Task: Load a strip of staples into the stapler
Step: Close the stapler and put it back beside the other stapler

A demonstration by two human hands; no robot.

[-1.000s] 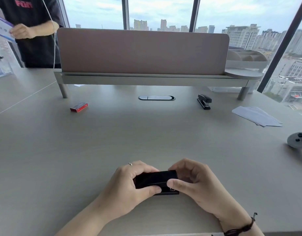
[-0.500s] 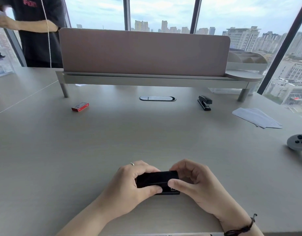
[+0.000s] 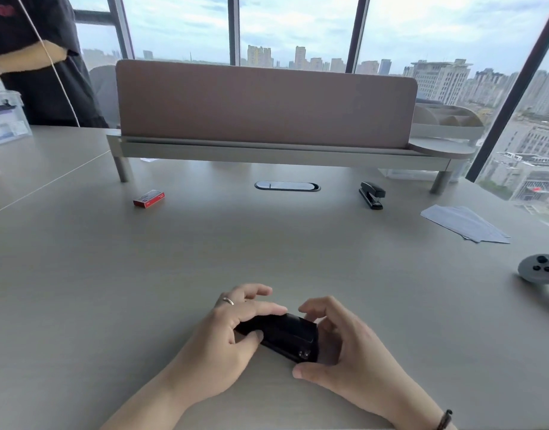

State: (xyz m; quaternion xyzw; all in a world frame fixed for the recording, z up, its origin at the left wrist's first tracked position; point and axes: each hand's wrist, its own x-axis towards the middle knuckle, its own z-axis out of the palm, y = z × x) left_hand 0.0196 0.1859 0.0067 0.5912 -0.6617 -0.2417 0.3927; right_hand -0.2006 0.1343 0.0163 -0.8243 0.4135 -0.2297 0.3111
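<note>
Black stapler (image 3: pixel 282 335) lies on the desk (image 3: pixel 205 259), clasped by left hand (image 3: pixel 226 339)

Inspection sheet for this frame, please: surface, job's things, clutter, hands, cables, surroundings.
Surface: pale desk, mostly bare.
Job's things: black stapler held low near the front edge; red staple box far left, closed as far as can be seen; no loose staple strip seen.
Clutter: second stapler, papers, grey controller.
Hands: left hand grips the stapler; right hand cups its other end, fingers loose.
Cables: white cord hanging at far left; cable port shut.
Surroundings: pink divider, windows, a person standing at left.
</note>
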